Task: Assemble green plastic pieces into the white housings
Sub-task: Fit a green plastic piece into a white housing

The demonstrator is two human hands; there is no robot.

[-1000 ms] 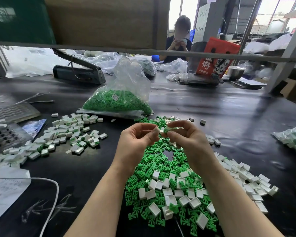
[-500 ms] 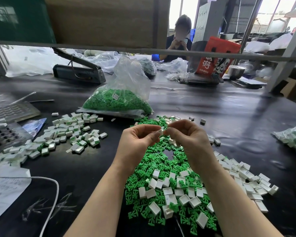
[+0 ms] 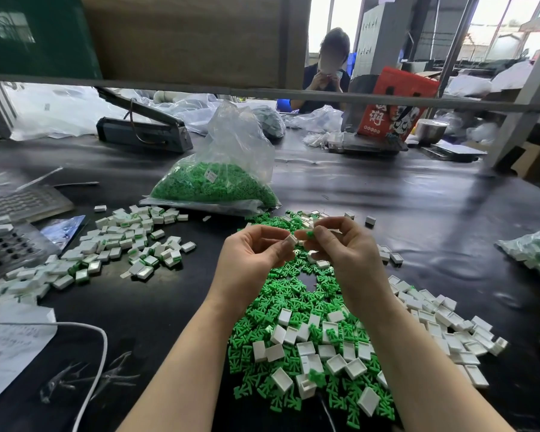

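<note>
The left hand pinches a white housing between thumb and fingertips. Just beside it, the right hand pinches a green plastic piece, fingers curled. Below both hands' fingers, loose green pieces and white housings lie heaped on the black table.

You are working with two bare forearms, no sleeves reaching into view. Your left hand and right hand are wearing no gloves, rings, watch or bands, and your fingernails are showing short and unpainted.
</note>
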